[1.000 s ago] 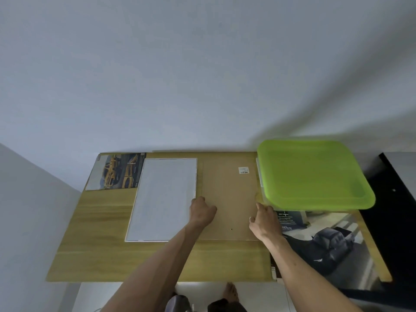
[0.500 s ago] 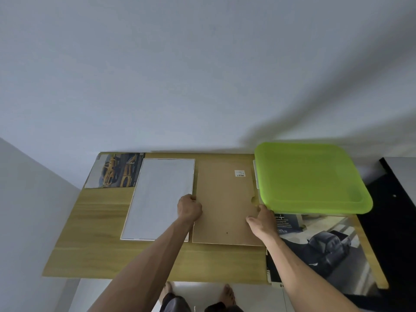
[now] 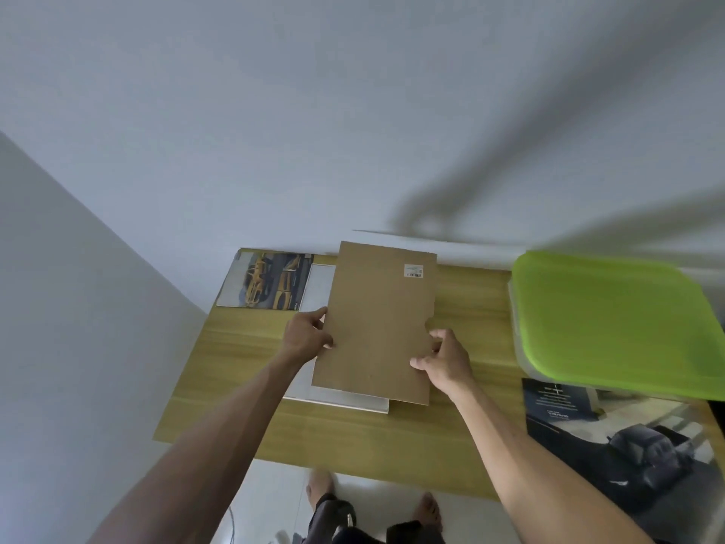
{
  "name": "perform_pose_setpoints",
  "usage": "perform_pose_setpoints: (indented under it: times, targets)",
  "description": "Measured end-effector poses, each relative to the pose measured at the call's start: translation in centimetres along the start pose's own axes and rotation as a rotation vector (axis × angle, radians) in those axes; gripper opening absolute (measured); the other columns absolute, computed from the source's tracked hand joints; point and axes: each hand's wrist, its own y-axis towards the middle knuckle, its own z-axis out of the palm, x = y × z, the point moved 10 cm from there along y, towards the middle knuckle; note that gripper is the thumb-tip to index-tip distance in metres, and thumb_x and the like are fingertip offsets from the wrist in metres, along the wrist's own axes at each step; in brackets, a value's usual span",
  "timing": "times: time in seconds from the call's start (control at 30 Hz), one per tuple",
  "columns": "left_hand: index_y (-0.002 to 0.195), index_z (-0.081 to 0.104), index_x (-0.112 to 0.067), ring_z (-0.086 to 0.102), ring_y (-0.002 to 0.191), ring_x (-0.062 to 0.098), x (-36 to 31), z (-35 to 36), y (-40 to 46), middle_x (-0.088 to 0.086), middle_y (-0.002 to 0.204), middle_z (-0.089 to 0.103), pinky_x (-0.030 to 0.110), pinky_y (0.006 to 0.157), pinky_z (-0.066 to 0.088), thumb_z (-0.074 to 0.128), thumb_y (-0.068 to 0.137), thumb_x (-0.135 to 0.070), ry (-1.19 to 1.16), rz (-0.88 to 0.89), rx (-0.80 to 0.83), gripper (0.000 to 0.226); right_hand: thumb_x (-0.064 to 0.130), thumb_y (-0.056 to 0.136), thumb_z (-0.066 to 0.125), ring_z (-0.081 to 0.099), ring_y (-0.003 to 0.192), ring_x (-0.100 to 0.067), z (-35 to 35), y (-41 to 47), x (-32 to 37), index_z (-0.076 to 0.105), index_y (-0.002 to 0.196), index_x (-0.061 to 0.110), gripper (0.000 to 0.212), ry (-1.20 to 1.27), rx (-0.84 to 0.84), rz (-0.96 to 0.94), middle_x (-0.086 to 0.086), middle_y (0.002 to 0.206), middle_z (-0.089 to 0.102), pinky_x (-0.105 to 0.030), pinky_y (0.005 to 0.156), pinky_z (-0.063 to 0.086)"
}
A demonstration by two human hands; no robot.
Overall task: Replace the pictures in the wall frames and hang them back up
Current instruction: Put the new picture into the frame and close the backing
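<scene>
I hold a brown backing board (image 3: 376,323) with a small white label near its top right, lifted and tilted above the wooden table (image 3: 392,437). My left hand (image 3: 308,335) grips its left edge and my right hand (image 3: 445,357) grips its right edge by a notch. Under the board lies a white sheet or frame (image 3: 345,400), mostly hidden, with its near edge and far left corner showing. A picture of yellow cars (image 3: 266,280) lies flat at the table's far left corner. A dark car poster (image 3: 612,433) lies at the right.
A lime green lid on a clear plastic box (image 3: 612,320) stands on the table's right side, over the dark poster's far edge. A pale wall rises directly behind the table. My bare feet (image 3: 321,484) show on the floor below the table's near edge.
The brown board lay flat on the table beside the white sheet; both hands have lifted it and moved it left over the white sheet. The view has shifted left.
</scene>
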Motion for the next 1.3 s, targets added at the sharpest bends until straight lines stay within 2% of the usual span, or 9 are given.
perform_pose_setpoints:
  times: [0.1, 0.27, 0.37, 0.63, 0.77, 0.93, 1.1, 1.2, 1.3]
  targets:
    - [0.140, 0.050, -0.017, 0.066, 0.080, 0.024, 2.3, -2.2, 0.5, 0.019, 0.094, 0.069, 0.020, 0.064, 0.046, 0.068, 0.068, 0.012, 0.028, -0.015, 0.003, 0.080, 0.011, 0.071, 0.085, 0.062, 0.098, -0.023, 2.8, -0.2, 1.3, 0.049, 0.128, 0.012, 0.068, -0.024, -0.029, -0.039, -0.008, 0.112, 0.061, -0.033, 0.084, 0.051]
    - [0.139, 0.052, -0.017, 0.058, 0.067, 0.017, 4.7, -4.5, 1.7, 0.014, 0.090, 0.064, 0.008, 0.043, 0.042, 0.063, 0.070, 0.016, 0.059, 0.002, -0.020, 0.078, 0.014, 0.070, 0.084, 0.059, 0.101, -0.026, 5.9, -0.6, 2.0, 0.049, 0.126, 0.012, 0.066, -0.071, -0.072, -0.067, -0.009, 0.111, 0.058, -0.036, 0.086, 0.050]
    - [0.138, 0.054, -0.014, 0.057, 0.071, 0.018, 6.0, -4.8, 2.4, 0.010, 0.093, 0.063, 0.006, 0.041, 0.041, 0.063, 0.070, 0.018, 0.083, -0.007, -0.004, 0.075, 0.013, 0.069, 0.084, 0.059, 0.100, -0.025, 7.0, -0.6, 1.9, 0.049, 0.126, 0.013, 0.067, -0.090, -0.074, -0.034, -0.010, 0.112, 0.057, -0.033, 0.083, 0.049]
    - [0.135, 0.056, -0.007, 0.056, 0.066, 0.009, 8.5, -4.8, 3.9, 0.012, 0.097, 0.068, 0.004, 0.043, 0.041, 0.064, 0.069, 0.019, 0.134, -0.021, 0.073, 0.071, 0.011, 0.070, 0.084, 0.056, 0.106, -0.024, 8.5, -0.9, 1.6, 0.050, 0.128, 0.009, 0.067, -0.206, -0.080, 0.040, -0.010, 0.120, 0.057, -0.024, 0.080, 0.039]
    - [0.128, 0.059, 0.000, 0.058, 0.074, 0.015, 8.8, -4.5, 4.5, 0.009, 0.095, 0.065, 0.006, 0.046, 0.040, 0.068, 0.074, 0.014, 0.168, -0.029, 0.094, 0.058, 0.009, 0.070, 0.083, 0.051, 0.100, -0.021, 8.6, -1.2, 2.2, 0.054, 0.122, 0.008, 0.059, -0.253, -0.111, 0.040, -0.011, 0.118, 0.057, -0.023, 0.078, 0.034]
    - [0.109, 0.071, 0.002, 0.059, 0.100, 0.030, 8.8, -4.2, 5.3, 0.015, 0.112, 0.056, 0.029, 0.083, 0.047, 0.080, 0.073, -0.007, 0.342, 0.013, 0.085, 0.039, 0.010, 0.074, 0.082, 0.052, 0.106, -0.023, 8.6, -1.7, 2.7, 0.055, 0.126, 0.007, 0.058, -0.315, -0.123, 0.033, -0.012, 0.120, 0.053, -0.021, 0.081, 0.034]
    - [0.086, 0.068, 0.008, 0.060, 0.088, 0.034, 8.0, -3.5, 5.6, 0.011, 0.092, 0.053, 0.032, 0.071, 0.044, 0.076, 0.076, -0.006, 0.438, 0.080, 0.113, 0.019, 0.012, 0.085, 0.073, 0.051, 0.097, -0.020, 9.4, -1.9, 3.5, 0.054, 0.136, 0.005, 0.054, -0.490, -0.067, -0.009, -0.009, 0.126, 0.049, -0.025, 0.080, 0.043]
    - [0.086, 0.068, 0.010, 0.060, 0.089, 0.037, 6.5, -2.6, 5.2, 0.017, 0.100, 0.057, 0.036, 0.073, 0.043, 0.064, 0.084, -0.004, 0.599, 0.216, 0.147, 0.014, 0.021, 0.085, 0.073, 0.054, 0.111, -0.028, 9.8, -1.7, 4.8, 0.058, 0.130, 0.004, 0.051, -0.690, -0.010, -0.050, -0.011, 0.122, 0.050, -0.034, 0.088, 0.050]
    - [0.097, 0.069, 0.003, 0.060, 0.096, 0.034, 4.7, -2.0, 4.8, 0.014, 0.111, 0.055, 0.039, 0.077, 0.048, 0.072, 0.079, -0.009, 0.813, 0.339, 0.189, 0.021, 0.029, 0.074, 0.082, 0.046, 0.121, -0.027, 9.7, -1.1, 6.6, 0.044, 0.135, 0.003, 0.076, -0.913, -0.003, -0.074, -0.011, 0.131, 0.040, -0.035, 0.087, 0.050]
